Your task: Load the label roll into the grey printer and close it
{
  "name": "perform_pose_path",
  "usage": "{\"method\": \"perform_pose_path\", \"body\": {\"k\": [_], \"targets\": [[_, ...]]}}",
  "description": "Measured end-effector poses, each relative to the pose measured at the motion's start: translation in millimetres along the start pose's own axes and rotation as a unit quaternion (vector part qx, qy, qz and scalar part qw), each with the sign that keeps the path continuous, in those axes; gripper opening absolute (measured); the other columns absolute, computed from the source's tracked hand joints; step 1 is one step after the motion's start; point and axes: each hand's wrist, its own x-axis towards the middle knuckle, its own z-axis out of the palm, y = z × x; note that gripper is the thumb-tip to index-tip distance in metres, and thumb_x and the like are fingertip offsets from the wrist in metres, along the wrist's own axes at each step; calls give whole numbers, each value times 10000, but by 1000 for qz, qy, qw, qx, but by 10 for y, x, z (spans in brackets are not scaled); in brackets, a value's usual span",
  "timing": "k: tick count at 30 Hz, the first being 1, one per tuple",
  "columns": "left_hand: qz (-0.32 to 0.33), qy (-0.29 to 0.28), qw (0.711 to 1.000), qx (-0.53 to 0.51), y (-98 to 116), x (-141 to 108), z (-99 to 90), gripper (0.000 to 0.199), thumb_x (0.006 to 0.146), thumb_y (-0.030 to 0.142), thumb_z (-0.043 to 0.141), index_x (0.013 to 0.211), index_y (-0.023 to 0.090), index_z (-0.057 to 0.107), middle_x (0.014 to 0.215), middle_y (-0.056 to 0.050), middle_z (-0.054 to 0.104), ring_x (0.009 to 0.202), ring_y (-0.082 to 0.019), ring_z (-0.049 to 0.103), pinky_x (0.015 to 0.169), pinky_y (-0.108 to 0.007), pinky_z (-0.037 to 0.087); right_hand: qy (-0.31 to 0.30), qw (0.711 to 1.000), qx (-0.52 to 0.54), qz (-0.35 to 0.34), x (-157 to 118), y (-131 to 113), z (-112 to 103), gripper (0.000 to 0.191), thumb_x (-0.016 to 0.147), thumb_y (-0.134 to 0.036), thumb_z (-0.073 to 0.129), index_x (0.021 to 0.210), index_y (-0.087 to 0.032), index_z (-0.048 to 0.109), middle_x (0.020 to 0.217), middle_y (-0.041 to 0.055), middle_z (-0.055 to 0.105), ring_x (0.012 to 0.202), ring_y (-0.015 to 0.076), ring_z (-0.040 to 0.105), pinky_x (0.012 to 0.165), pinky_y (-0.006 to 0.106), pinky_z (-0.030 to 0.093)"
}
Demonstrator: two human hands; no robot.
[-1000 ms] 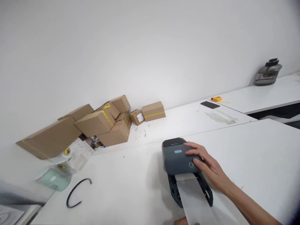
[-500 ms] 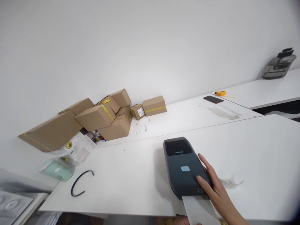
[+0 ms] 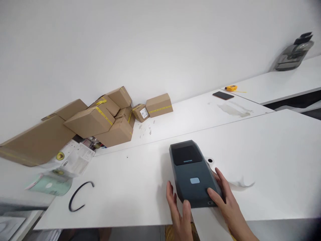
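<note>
Head view, looking down over a white table (image 3: 263, 150). Near its front edge, a dark grey label printer (image 3: 192, 174), lid closed, small light button on top, dark window panel at the far end. Left hand (image 3: 179, 209) against the printer's near left corner, fingers spread and open, thumb at the front edge, palm touching the side; not closed around anything. Right hand (image 3: 224, 204) on the near right corner, fingers splayed over the top edge and side, open as well, resting on the casing rather than clamped. A strip of white paper (image 3: 208, 227) just below the printer's front, between the two wrists, mostly out of frame.

Well to the left on the same table, a curved black cable (image 3: 79, 199). Beyond it, a mint-green roll (image 3: 50, 185) lying on its side and some printed packets (image 3: 75, 159). Behind these, against the wall, a heap of brown cardboard boxes (image 3: 92, 122) with yellow tape, tilted and leaning on each other. On the farther desk, a dark phone (image 3: 223, 95) flat, a yellow tape measure (image 3: 231, 88) just beyond it. Far right, a grey machine (image 3: 293, 53) by the wall, blurred.
</note>
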Motion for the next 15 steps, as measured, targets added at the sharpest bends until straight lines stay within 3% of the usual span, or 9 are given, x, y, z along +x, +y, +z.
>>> {"method": "perform_pose_path", "body": {"k": [4,10,15], "targets": [[-25,-30,999,-23,136,146,150,905,847,654,558,1561,219,211,1637,-139,285,1446,-317,390,1119,-358,418,0,1000,9,6,-4,-17,-2,882,830,-644,622,1564,-348,233,1584,113,392,1422,364,417,1020,514,517],[-31,-14,999,-14,2,169,132,949,812,634,607,1568,217,211,1602,-152,355,1414,-345,434,1090,-380,452,-4,1000,-5,-13,21,26,-29,841,849,-622,609,1558,-351,246,1555,123,414,1405,382,420,1040,568,480],[-21,-8,999,-26,-31,181,164,963,807,641,612,1568,223,195,1612,-161,308,1407,-359,427,1068,-387,467,1,998,-22,-55,46,100,-5,746,860,-607,596,1504,-327,343,1562,113,416,1413,384,403,1054,553,472]]}}
